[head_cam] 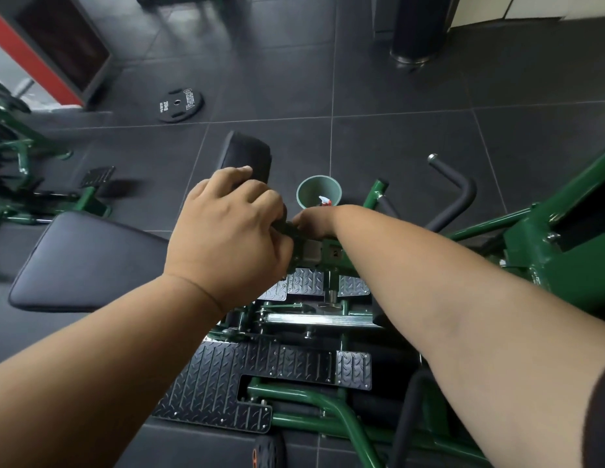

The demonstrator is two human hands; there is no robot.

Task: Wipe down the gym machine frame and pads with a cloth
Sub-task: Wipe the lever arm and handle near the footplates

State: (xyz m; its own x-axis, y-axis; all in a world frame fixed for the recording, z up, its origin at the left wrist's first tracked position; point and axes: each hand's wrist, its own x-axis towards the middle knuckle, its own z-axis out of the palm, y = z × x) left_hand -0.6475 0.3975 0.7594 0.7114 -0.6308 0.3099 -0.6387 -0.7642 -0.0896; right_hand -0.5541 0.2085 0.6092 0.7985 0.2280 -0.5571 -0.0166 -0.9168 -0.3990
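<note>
Left hand [226, 231]: fingers curled round a dark cloth [287, 231] on the green frame [331, 255].
Right hand [314, 224]: touching the cloth; grip hidden, cannot tell.
Pad [88, 261]: left of both hands.

**Both hands at the machine's centre post**

Left hand [226, 231] curled over a dark fitting [287, 231] atop green frame [328, 410]. Right hand [313, 222] meets it from opposite side. Black pad [85, 261] left; green bucket [318, 192] beyond; weight plate [180, 105] on floor [412, 136].

Dim, even indoor light with soft shadows; wide-angle bending curves the frame's edges, and the lower corners and upper left look softly blurred.
</note>
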